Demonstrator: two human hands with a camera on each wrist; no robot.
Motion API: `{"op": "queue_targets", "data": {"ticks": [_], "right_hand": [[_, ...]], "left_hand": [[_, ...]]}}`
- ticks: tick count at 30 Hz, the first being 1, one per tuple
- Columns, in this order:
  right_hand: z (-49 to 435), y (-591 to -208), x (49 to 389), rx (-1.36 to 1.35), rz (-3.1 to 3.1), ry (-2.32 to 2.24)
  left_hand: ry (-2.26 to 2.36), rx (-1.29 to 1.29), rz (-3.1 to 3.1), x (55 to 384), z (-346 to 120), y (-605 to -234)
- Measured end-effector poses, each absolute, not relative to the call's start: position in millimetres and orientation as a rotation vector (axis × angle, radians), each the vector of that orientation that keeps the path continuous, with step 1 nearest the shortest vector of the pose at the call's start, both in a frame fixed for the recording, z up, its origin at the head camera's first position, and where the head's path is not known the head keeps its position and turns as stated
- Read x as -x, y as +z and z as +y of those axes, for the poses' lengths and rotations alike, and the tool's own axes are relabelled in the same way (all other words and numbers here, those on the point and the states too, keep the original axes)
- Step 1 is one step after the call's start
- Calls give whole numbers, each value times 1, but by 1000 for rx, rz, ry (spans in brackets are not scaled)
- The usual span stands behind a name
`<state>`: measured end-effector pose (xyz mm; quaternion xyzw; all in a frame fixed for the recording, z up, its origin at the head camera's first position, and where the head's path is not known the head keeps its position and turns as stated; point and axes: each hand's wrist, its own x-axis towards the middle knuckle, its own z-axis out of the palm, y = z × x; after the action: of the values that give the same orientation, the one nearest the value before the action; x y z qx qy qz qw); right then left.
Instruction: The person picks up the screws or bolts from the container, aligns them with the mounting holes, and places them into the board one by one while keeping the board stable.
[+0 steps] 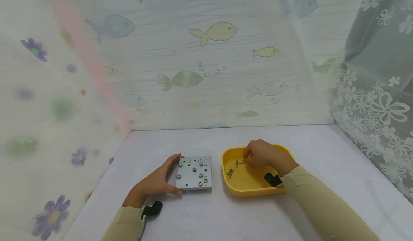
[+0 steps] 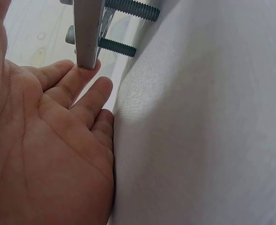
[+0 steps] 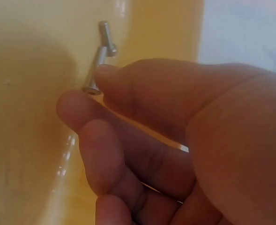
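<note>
A square metal plate (image 1: 189, 170) with several bolts (image 1: 194, 169) in its holes sits on the table's left half. My left hand (image 1: 162, 180) holds it at its left side, thumb at the front edge and fingers at the back corner. Threaded bolt shanks (image 2: 130, 9) stick out under the plate in the left wrist view. My right hand (image 1: 266, 155) reaches into a yellow tray (image 1: 237, 192). Between its thumb and index fingertip it pinches a silver bolt (image 3: 94, 77) near the head. Another loose bolt (image 3: 107, 37) lies just past that one.
More loose bolts (image 1: 230, 173) lie in the tray's left part. The white table (image 1: 200, 216) ends at a fish-print curtain (image 1: 206, 101) behind, with a flower-print curtain (image 1: 48, 144) at left and a lace curtain (image 1: 384, 126) at right.
</note>
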<state>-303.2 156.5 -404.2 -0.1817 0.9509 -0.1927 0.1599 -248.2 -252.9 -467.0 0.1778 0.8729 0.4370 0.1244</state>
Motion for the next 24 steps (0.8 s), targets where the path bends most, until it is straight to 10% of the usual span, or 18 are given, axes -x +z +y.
{"op": "queue_targets", "data": {"ticks": [24], "right_hand": [[150, -408, 302, 508, 2813, -387]], "left_hand": [[1278, -532, 2538, 250, -254, -470]]}}
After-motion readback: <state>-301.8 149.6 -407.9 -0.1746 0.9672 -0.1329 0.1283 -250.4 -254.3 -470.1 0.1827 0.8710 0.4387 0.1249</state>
